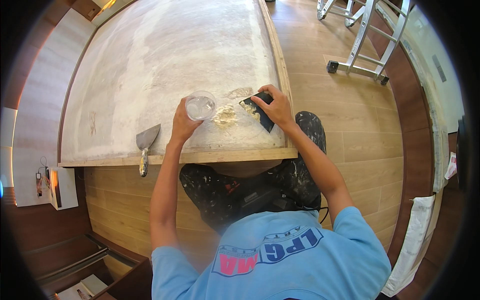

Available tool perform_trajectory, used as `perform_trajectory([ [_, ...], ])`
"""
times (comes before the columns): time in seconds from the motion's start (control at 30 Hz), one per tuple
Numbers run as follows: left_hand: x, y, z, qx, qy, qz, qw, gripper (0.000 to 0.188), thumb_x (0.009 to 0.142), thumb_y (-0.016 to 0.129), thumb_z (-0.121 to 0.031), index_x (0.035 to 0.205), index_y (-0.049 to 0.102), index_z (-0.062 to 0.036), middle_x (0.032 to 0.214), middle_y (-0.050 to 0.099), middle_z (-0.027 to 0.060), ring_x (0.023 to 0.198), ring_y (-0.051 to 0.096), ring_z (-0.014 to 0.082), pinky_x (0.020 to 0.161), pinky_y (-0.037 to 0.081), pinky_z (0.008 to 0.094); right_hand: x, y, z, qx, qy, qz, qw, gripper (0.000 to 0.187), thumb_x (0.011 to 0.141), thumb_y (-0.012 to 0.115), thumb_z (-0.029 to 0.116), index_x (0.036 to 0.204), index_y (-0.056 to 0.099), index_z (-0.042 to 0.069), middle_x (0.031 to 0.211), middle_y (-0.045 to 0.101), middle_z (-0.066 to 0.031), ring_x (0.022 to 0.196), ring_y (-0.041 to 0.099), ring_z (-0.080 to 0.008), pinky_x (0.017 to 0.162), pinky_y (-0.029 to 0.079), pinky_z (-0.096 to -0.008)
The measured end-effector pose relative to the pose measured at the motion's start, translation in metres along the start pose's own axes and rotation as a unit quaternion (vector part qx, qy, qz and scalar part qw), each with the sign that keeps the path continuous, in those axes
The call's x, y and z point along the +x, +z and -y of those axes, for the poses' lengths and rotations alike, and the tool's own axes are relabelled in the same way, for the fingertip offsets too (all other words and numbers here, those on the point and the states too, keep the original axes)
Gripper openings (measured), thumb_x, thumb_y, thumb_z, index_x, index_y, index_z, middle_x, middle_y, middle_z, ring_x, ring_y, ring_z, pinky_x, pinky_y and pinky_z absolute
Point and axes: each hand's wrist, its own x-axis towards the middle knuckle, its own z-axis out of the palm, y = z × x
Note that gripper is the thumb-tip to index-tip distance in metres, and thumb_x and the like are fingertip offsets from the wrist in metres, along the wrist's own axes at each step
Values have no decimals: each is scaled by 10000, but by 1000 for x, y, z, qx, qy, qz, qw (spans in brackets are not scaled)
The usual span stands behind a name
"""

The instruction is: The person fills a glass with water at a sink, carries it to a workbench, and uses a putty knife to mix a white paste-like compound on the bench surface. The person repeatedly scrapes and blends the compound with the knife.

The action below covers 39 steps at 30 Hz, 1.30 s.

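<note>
My left hand [186, 124] is wrapped round a clear plastic cup [201, 105], held just above the board; the cup looks to have clear liquid in it. In my right hand [277, 107] is a thin dark flat scraper [264, 120], its left edge smeared with pale yellowish paste. Between the two hands lies a small heap of pale yellow powder or paste [225, 116]. Both hands are over the near right part of a large whitish, dusty board [150, 65] with a wooden rim. A putty knife [148, 142] rests at the board's near edge, its speckled handle sticking out past the rim.
An aluminium ladder [365, 50] stands on the wood-look floor [350, 145] at the far right. White wrapping [415, 240] lies along the right wall's base. Wires hang by a white box [64, 187] at the left. A dark open cabinet [95, 255] is at the lower left.
</note>
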Motion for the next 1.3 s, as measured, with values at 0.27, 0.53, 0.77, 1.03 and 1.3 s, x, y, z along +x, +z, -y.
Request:
perform_trajectory([
  [0.27,4,2,-1,-6,2,13,1000,814,728,981,-49,1450,605,-61,1363,743,181,1305,719,366,1090,563,460,0,-2,0,-3,0,3,1000,392,949,925,382,1131,776,69,863,765,-93,768,730,-205,713,569,-362],
  [0.53,1,3,-5,-9,-4,18,1000,785,733,971,-67,1434,617,-60,1357,730,184,1295,701,395,1082,560,472,0,-3,1,-4,25,15,1000,438,934,917,445,1126,778,77,998,807,-125,895,790,-309,799,608,-413],
  [0.77,0,2,-8,13,-6,26,1000,808,750,997,-107,1459,612,-58,1396,733,178,1319,710,362,1103,558,452,0,-4,0,-2,19,13,1000,443,936,914,450,1128,778,75,1001,808,-129,894,789,-314,795,605,-416],
  [1.03,2,5,-10,18,19,19,999,776,757,999,-162,1428,622,-66,1350,731,188,1289,690,423,1071,561,494,-1,-3,-4,9,9,2,1000,443,927,920,452,1110,781,73,968,802,-136,873,784,-317,782,598,-417],
  [1.3,3,6,-13,25,-12,29,999,727,773,973,-119,1411,631,-54,1336,754,190,1270,726,380,1084,563,458,-1,-4,-5,10,19,8,1000,454,932,915,467,1118,783,74,970,797,-141,869,776,-321,792,596,-422],
])
